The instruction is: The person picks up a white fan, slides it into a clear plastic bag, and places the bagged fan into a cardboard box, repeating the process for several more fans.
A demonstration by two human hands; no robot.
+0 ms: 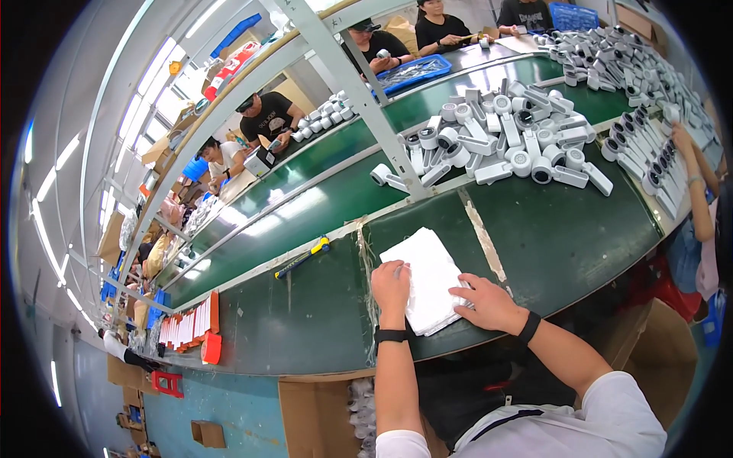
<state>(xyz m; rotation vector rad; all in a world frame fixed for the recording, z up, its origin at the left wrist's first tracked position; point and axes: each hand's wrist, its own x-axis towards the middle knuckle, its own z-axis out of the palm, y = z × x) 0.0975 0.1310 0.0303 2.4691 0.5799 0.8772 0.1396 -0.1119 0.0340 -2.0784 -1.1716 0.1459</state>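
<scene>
In the head view, the white stack (429,267) lies on the green bench (267,324), toward four o'clock from centre. The left hand (391,290), loosely curled, touches its nine-o'clock side; the right hand (492,305), half spread, its three-o'clock side; whether either pinches layers I cannot tell. Uneven pressure could skew them. A co-worker's black shirt (273,114), at eleven o'clock, bears lettering.

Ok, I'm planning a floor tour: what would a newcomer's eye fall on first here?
Probably the big heap of white-and-grey round-headed devices, up and right of centre. Next, the bright white stack on the green worktop, between the left hand and right hand.
</scene>
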